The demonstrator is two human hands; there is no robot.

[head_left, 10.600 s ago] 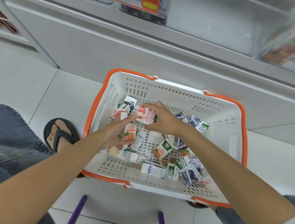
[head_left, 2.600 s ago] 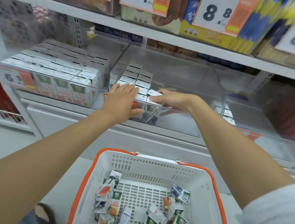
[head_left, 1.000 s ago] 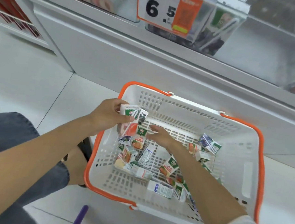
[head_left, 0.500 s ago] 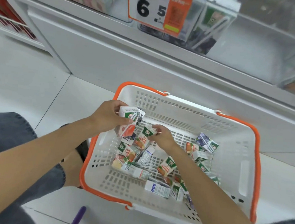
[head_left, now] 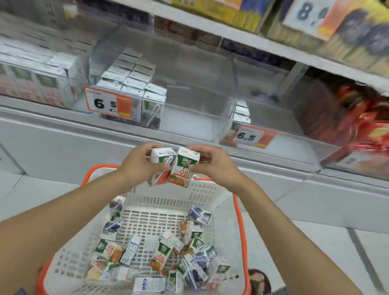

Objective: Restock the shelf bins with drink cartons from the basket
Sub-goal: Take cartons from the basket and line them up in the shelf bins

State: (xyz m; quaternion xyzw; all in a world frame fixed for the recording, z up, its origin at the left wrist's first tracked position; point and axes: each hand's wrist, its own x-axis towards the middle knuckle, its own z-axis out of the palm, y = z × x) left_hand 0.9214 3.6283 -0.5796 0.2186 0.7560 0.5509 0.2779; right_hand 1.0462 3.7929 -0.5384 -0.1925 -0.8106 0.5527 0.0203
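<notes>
Three clear bins (head_left: 30,74) stand side by side along the front edge of the shelf (head_left: 50,116). The middle bin (head_left: 192,104) has stacked cartons only at its left side. Below it, on the floor, the white basket (head_left: 242,234) with an orange rim holds many loose cartons (head_left: 160,255) lying in disorder. Half a second ago both hands were low inside the basket; now they are raised above its far rim, in front of the shelf edge. The left hand (head_left: 138,163) grasps a red carton (head_left: 160,165), and the right hand (head_left: 215,165) grasps an orange carton (head_left: 183,167). These two cartons touch side by side.
</notes>
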